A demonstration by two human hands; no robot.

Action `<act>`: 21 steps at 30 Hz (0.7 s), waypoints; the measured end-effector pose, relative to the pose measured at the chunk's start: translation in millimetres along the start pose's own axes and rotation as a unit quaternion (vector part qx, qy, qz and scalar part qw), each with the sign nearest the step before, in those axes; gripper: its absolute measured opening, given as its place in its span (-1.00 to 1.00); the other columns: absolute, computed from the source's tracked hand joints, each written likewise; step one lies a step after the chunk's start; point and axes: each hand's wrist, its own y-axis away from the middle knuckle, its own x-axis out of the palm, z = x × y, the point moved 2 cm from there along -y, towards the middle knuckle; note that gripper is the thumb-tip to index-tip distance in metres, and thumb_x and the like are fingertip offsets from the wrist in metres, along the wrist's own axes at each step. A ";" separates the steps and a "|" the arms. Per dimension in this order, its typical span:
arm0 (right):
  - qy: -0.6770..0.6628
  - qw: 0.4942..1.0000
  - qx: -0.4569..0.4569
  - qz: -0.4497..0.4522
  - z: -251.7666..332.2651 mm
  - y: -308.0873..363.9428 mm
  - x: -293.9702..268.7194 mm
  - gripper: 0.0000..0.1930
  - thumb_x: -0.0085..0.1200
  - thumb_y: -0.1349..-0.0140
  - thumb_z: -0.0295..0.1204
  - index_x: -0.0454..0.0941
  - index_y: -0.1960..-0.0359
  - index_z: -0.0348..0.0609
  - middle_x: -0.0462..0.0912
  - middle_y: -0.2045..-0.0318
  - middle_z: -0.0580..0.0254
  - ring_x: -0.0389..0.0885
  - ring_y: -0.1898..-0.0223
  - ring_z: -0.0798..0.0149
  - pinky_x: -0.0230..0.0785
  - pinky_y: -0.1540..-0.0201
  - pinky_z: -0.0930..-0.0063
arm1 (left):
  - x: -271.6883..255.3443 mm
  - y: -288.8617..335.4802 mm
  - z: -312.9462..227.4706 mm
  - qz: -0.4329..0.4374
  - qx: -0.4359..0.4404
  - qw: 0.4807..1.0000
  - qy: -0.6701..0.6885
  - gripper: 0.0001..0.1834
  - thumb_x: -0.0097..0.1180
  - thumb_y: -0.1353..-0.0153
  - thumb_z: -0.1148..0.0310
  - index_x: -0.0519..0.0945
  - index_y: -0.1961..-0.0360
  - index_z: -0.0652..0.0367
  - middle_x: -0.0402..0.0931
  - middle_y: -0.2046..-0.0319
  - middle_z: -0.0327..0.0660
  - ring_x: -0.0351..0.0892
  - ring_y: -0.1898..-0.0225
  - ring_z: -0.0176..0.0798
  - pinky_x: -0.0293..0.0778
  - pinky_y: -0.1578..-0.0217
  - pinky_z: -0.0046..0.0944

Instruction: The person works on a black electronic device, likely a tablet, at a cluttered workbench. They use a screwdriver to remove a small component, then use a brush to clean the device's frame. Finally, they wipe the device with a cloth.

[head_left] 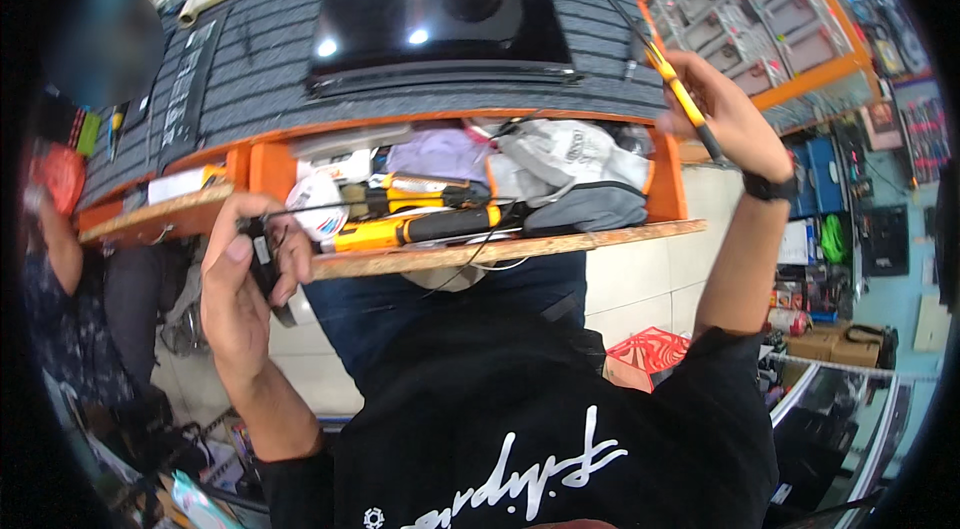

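In my right hand (725,109), the fingers are closed around a yellow-and-black screwdriver-like tool (682,94) above the right end of the bench. A thin dark line runs from its far end; whether it is a shaft or a cord is unclear. My left hand (245,274), at the front left of the open drawer (500,247), grips a small black object (263,251) with a thin black cord or rod stretching right over the drawer. Inside the drawer lie a thick yellow-and-black tool (415,227), a grey cloth bag (575,174), purple cloth (440,152) and a white round item (318,204).
A glossy black screen (440,29) lies on the striped grey mat (270,49). An orange-framed glass display case (755,9) stands at the far right. At the left are a second open drawer (160,212) and another person's arm (58,244). A red patterned bag (648,351) rests below.
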 end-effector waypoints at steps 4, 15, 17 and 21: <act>0.140 0.977 0.094 -0.128 -67.6 -35.7 -10.3 -0.24 0.42 -0.13 -0.15 0.44 -0.29 -0.33 0.70 0.03 -0.18 0.69 -0.04 0.00 0.49 -0.09 0.24 | 1.3 -2.2 -0.1 -0.002 -0.008 1.000 -0.013 -0.46 -0.16 -0.45 0.00 0.45 0.02 0.38 0.51 0.47 -0.06 0.29 0.54 -0.46 0.13 0.55 -0.47; 0.327 0.937 0.112 -0.045 -96.9 -83.7 -4.6 -0.23 0.36 -0.04 -0.29 0.44 -0.35 -0.23 0.72 0.02 -0.25 0.71 -0.03 -0.17 0.55 -0.10 0.14 | 3.1 -27.0 1.6 0.067 -0.065 0.996 0.003 -0.52 -0.25 -0.46 0.13 0.51 0.09 0.39 0.51 0.54 -0.09 0.22 0.67 -0.45 0.15 0.62 -0.42; 0.363 0.924 0.117 0.008 -89.6 -87.5 -9.6 -0.18 0.41 0.02 -0.28 0.44 -0.35 -0.24 0.68 -0.08 -0.26 0.67 -0.12 -0.16 0.52 -0.17 0.14 | 2.2 -32.9 3.0 0.082 -0.077 0.994 -0.005 -0.52 -0.28 -0.48 0.13 0.51 0.10 0.38 0.51 0.54 -0.12 0.21 0.67 -0.46 0.17 0.62 -0.43; 0.438 0.898 0.025 -0.040 -32.6 -78.0 -1.7 -0.30 0.41 -0.08 -0.32 0.48 -0.30 -0.22 0.68 -0.03 -0.20 0.66 -0.08 -0.17 0.51 -0.15 0.06 | 5.5 -37.5 5.4 0.092 -0.072 0.993 -0.019 -0.51 -0.31 -0.50 0.13 0.52 0.10 0.37 0.51 0.55 -0.15 0.20 0.68 -0.48 0.18 0.60 -0.44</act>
